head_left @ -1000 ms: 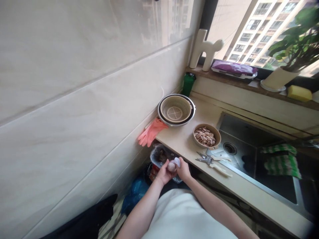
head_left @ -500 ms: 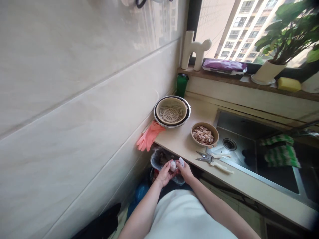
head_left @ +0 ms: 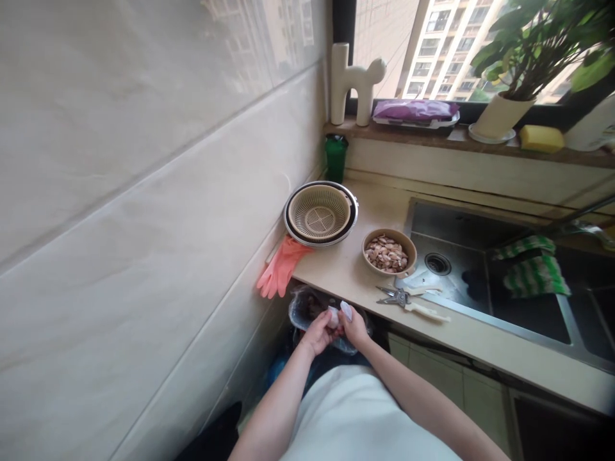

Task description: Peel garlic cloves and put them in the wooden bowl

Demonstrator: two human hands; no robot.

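Note:
Over the lined bin, both hands meet around a pale garlic bulb. My left hand is closed on its left side, thumb on top. From the right, my right hand presses its fingers against the bulb. A whitish flat piece shows at the right thumb; whether it is skin or a thumb cover, I cannot tell. Some fingertips are hidden beneath the bulb. On the counter ahead, a tan bowl holds many pinkish garlic cloves.
Scissors with white handles lie open at the counter edge near the sink. Pink rubber gloves hang by the wall, below a beige strainer in a metal basin. A green-striped cloth drapes the sink divider.
The head view has shifted, so the counter items sit a little further left and the windowsill higher. Both hands stay at the garlic bulb, with the fingers slightly moved.

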